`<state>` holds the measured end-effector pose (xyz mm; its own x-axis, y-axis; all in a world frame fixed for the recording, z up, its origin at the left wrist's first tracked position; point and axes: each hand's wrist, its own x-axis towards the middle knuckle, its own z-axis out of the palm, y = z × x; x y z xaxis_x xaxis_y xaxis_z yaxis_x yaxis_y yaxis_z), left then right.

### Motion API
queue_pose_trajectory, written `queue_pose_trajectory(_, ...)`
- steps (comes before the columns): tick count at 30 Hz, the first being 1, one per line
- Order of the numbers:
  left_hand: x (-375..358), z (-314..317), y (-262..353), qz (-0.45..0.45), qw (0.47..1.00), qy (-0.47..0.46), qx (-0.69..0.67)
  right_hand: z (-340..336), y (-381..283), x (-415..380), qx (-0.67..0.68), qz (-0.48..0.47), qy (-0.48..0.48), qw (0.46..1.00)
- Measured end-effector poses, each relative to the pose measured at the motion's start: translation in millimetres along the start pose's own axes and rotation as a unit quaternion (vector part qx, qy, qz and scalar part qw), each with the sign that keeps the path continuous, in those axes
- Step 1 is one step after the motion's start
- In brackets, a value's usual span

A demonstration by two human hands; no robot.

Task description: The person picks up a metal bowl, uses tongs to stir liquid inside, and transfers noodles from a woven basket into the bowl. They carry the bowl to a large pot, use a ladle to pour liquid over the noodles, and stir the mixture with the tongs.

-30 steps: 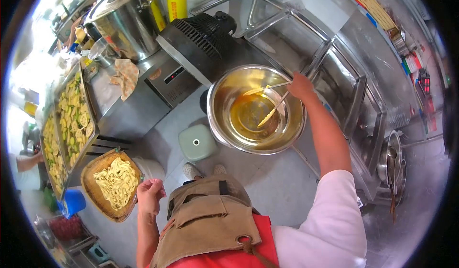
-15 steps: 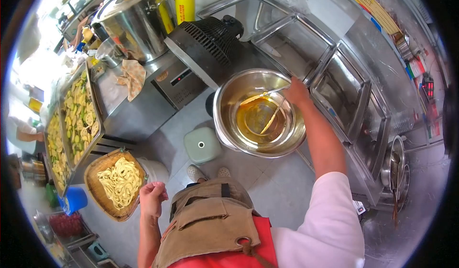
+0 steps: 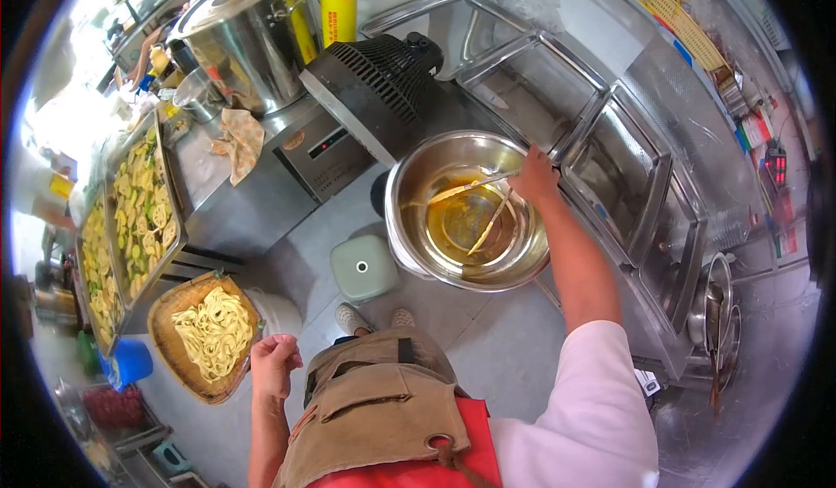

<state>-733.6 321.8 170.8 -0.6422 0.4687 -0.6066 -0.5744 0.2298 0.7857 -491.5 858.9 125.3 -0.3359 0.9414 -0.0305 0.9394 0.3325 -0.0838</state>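
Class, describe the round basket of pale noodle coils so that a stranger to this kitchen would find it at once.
Start at the long metal trays of sliced vegetables along the counter on the left. Just below their near end, low by the floor, sits the woven basket, next to a blue tub and close to the person's closed left hand. It is the only brown wicker container, and it holds pale coils.
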Motion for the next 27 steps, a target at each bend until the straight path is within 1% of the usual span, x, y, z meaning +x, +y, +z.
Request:
queue_pose_trajectory(2,-0.6,1.0,1.0,-0.002,1.000,-0.003,-0.002,-0.7,-1.3,-3.3,-0.013,-0.016,-0.003,1.000)
queue_pose_trajectory(5,0.8,-0.3,-0.1,0.002,1.000,-0.007,0.012,5.8,-3.7,-7.4,-0.052,-0.041,0.039,0.997)
queue_pose_trajectory(6,0.9,0.9,-0.1,-0.002,1.000,-0.006,0.022,12.8,2.1,-7.0,-0.103,-0.075,0.090,0.988)
queue_pose_trajectory(8,-0.4,1.1,2.6,-0.010,0.999,0.022,0.029,29.3,13.7,1.9,-0.189,-0.169,0.191,0.948)
queue_pose_trajectory(9,0.6,-0.9,0.5,-0.007,0.999,0.014,0.042,28.5,20.4,8.7,-0.175,-0.246,0.257,0.918)
queue_pose_trajectory(10,3.3,-6.2,-3.4,-0.004,0.998,0.020,0.054,51.9,41.3,23.2,-0.219,-0.273,0.272,0.896)
queue_pose_trajectory(11,5.7,-14.7,-5.0,-0.014,0.996,0.004,0.087,27.9,24.8,15.4,-0.225,-0.214,0.088,0.946)
queue_pose_trajectory(12,-0.9,-10.2,-0.4,-0.023,0.997,0.025,0.071,20.2,32.2,7.7,-0.189,-0.311,0.129,0.922)
queue_pose_trajectory(13,-3.0,-12.8,-0.7,-0.033,0.996,0.030,0.081,-4.8,20.4,-3.0,-0.112,-0.283,0.062,0.951)
queue_pose_trajectory(14,-0.3,-22.6,-9.2,-0.021,0.994,0.034,0.102,-7.3,25.8,8.4,-0.184,-0.253,-0.028,0.949)
queue_pose_trajectory(15,1.6,-31.8,-17.6,-0.023,0.998,0.034,0.054,9.7,49.2,37.1,-0.215,-0.266,-0.072,0.937)
queue_pose_trajectory(16,0.4,-42.3,-21.1,-0.037,0.999,0.030,0.000,4.6,55.8,36.1,-0.176,-0.317,-0.035,0.931)
queue_pose_trajectory(17,2.6,-57.7,-23.5,-0.043,0.997,0.058,0.005,-37.1,17.3,9.7,-0.129,-0.253,-0.126,0.951)
queue_pose_trajectory(19,-1.0,-84.5,-36.8,-0.066,0.992,0.107,0.010,-33.5,26.2,20.7,-0.065,-0.223,-0.181,0.956)
queue_pose_trajectory(21,-3.5,-121.6,-59.0,-0.076,0.982,0.164,-0.044,-43.8,23.3,5.2,-0.098,-0.241,-0.149,0.954)
queue_pose_trajectory(23,-13.0,-156.3,-76.7,-0.077,0.966,0.232,-0.084,-40.7,26.1,-1.6,-0.069,-0.242,-0.160,0.954)
queue_pose_trajectory(25,-20.9,-192.5,-92.0,-0.057,0.952,0.267,-0.142,5.9,79.6,31.3,-0.034,-0.227,-0.186,0.955)
queue_pose_trajectory(27,-25.1,-234.6,-101.6,-0.042,0.940,0.285,-0.181,0.0,69.4,32.9,-0.054,-0.209,-0.206,0.955)
